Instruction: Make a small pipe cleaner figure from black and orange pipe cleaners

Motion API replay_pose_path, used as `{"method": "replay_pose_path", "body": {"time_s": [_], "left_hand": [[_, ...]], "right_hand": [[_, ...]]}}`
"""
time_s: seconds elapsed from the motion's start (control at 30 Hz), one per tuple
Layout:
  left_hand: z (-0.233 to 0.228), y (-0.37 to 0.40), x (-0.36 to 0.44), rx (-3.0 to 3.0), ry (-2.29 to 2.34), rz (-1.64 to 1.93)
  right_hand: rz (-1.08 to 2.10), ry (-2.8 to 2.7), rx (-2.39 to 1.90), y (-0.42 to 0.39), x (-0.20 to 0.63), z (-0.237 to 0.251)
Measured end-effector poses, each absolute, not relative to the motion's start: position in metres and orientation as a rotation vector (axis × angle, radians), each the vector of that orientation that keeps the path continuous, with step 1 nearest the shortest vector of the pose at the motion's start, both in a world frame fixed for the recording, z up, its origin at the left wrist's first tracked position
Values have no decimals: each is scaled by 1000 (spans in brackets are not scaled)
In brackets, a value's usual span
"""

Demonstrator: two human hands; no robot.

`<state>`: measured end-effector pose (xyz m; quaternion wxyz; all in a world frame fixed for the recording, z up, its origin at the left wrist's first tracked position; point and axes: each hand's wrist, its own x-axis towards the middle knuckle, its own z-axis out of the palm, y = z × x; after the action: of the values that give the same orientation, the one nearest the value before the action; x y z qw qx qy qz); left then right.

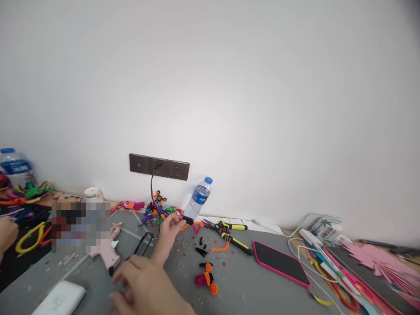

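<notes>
My left hand [171, 229] pinches a short black pipe cleaner piece [187, 220] between thumb and fingers, just in front of a water bottle [197, 200]. Nearer to me, my right hand [144, 284] reaches leftward across my left forearm, its fingers apart and bent. Its fingertips are close to the black-tipped handle of a pale pink glue gun [106, 256]; whether they touch it I cannot tell. Right of my hands lies a small orange, black and magenta pipe cleaner figure [207, 278]. Black scraps [201, 251] and an orange piece [222, 247] lie beyond it.
Yellow-black pliers [238, 243] and a pink-cased phone [280, 263] lie to the right. A white box-like device [61, 299] is front left. Colourful figures [157, 210] stand by the wall under a socket panel [159, 167]. Another person's hand [7, 232] shows at the left edge.
</notes>
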<state>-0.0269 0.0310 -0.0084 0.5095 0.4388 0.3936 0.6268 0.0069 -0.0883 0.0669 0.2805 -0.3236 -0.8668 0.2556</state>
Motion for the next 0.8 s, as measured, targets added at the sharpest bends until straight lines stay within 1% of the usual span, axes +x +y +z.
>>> {"method": "replay_pose_path", "body": {"time_s": [0.07,0.13,0.2,0.27,0.47,0.73,0.8], "left_hand": [[-8,32,-27,1022,941,1516],[-7,33,-27,1006,956,1526],[-5,32,-27,1017,978,1529],[-4,30,-27,1032,992,1516],[-4,27,-27,1049,949,1508],[1,23,-23,1043,955,1485],[0,23,-23,1048,965,1463]], "right_hand": [[799,-2292,-1102,-83,44,78],[807,-2256,-1427,-70,83,84],[681,-2125,-1788,-51,117,81],[548,-2051,-1977,-33,139,69],[601,-2067,-1984,-11,148,25],[606,-1986,-1941,-11,154,11],[542,-1974,-1902,-11,154,6]]}}
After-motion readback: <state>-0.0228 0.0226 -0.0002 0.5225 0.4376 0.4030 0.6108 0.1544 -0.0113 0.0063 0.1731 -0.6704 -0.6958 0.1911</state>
